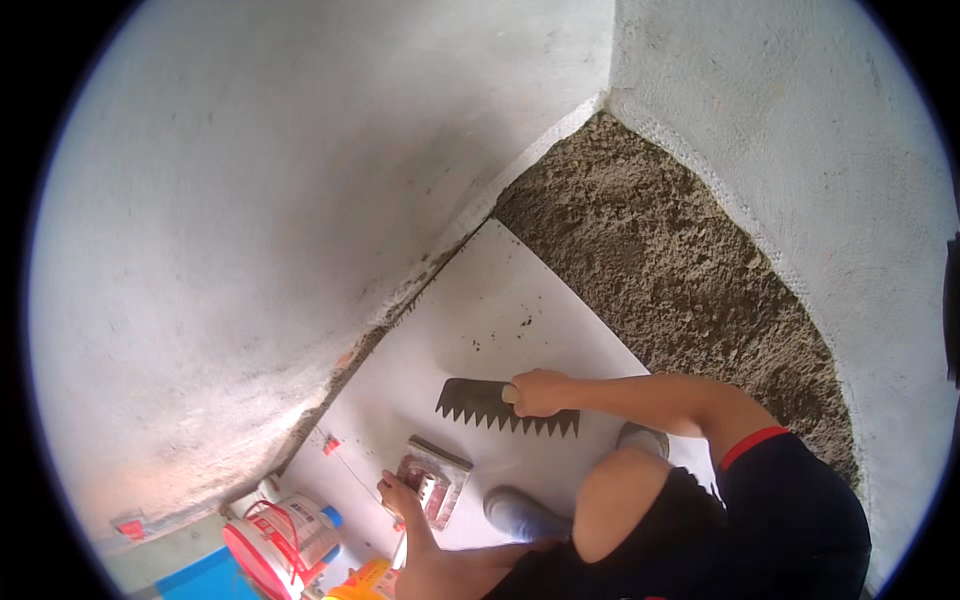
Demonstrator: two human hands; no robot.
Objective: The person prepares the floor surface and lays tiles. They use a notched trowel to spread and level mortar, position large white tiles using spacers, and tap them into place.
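My right hand (538,393) is wrapped round the grip of a dark notched trowel (475,401). Its large pointed teeth face down toward me, over a pale floor tile (500,285). Lower left, the fingers of my left hand (402,500) are curled at the near-left side of a flat rectangular tool (437,482), red and grey with smears on it. Its exact kind is unclear, and my hand covers part of it. Dark crumbs of mortar (527,322) are scattered on the tile.
Rough grey-brown mortar (670,260) fills the corner beyond the tile, between two plastered walls (260,200). At lower left stand a white bucket with a red rim (262,548) and a yellow container (365,582). My shoe (522,512) rests on the tiled floor.
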